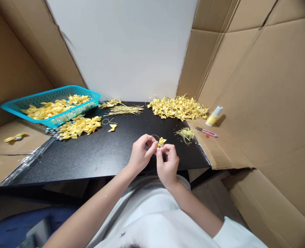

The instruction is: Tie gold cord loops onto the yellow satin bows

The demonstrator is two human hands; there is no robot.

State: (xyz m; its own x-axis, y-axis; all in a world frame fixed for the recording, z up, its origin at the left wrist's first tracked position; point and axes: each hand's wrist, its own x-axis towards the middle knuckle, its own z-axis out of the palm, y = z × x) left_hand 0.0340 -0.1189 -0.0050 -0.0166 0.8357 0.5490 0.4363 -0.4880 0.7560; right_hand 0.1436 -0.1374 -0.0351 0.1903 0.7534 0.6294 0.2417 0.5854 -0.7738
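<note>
Above the table's front edge, my two hands meet at a small yellow ribbon bow (161, 141). A thin gold cord loop (152, 136) stands up from it on the left. My left hand (141, 153) is closed, its thumb and fingers pinching the bow's cord side. My right hand (168, 163) pinches the bow from the right and below, fingers curled. Fingertips hide the lower part of the bow. Beyond my hands lies a single yellow bow (112, 127) with a loose cord (108, 121) beside it.
A blue basket (49, 121) of yellow bows stands back left, with more bows (81, 126) before it. Gold cords (125, 110) lie centre back. Right are a bow pile (178, 106), thread scraps (186, 135), pink snips (206, 131) and a thread spool (214, 116). Cardboard walls (271, 86) flank the table.
</note>
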